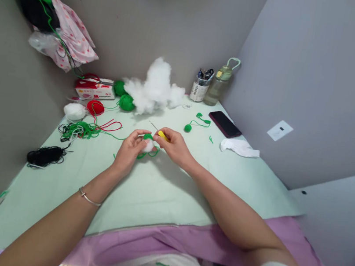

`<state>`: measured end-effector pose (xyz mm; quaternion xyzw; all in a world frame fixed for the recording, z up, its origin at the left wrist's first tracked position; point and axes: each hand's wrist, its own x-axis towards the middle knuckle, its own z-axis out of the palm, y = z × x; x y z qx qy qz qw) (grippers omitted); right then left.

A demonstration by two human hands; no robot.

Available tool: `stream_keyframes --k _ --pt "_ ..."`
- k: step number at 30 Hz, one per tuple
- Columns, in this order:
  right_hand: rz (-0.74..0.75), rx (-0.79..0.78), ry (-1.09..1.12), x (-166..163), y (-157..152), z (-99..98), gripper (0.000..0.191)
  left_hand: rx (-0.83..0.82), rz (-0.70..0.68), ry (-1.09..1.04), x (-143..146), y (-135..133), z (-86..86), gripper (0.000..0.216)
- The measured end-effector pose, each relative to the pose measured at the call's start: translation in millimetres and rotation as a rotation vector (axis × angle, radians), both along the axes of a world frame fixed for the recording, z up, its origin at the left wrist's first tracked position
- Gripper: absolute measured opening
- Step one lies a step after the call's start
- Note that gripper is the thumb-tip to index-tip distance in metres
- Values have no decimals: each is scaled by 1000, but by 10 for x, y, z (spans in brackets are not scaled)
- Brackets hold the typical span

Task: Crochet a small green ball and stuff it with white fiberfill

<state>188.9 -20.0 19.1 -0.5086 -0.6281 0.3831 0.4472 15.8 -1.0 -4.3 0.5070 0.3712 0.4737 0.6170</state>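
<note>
Near the middle of the table, my left hand pinches a small green crocheted piece with white stuffing showing from it. My right hand grips a crochet hook by its yellow handle, and the thin metal shaft points up and left. The right fingertips are close against the green piece; I cannot tell whether they touch it. Green yarn hangs below the piece, and a strand of it runs left across the table. Part of the piece is hidden by my fingers.
White fluffy stuffing lies at the back beside green yarn balls. Tangled yarn and a black skein lie left. A pen cup, a bottle, a phone and a white cloth are right.
</note>
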Motion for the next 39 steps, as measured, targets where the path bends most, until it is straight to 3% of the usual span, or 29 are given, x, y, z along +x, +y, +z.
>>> stream_keyframes --k 6,18,23,29,39 --pt "-25 -20 4 -34 28 -123 18 -5 -32 7 68 -54 -56 40" --pt "40 -31 64 12 78 -168 20 -82 -72 -25 72 -92 33 48" --pt "61 -15 99 31 39 -59 15 -88 -77 -41 62 -62 54 53" --pt "222 -140 139 132 -60 131 30 -60 -24 -80 4 -5 54 51" --pt "253 -209 -9 143 -105 150 31 -3 17 -65 -46 46 13 48"
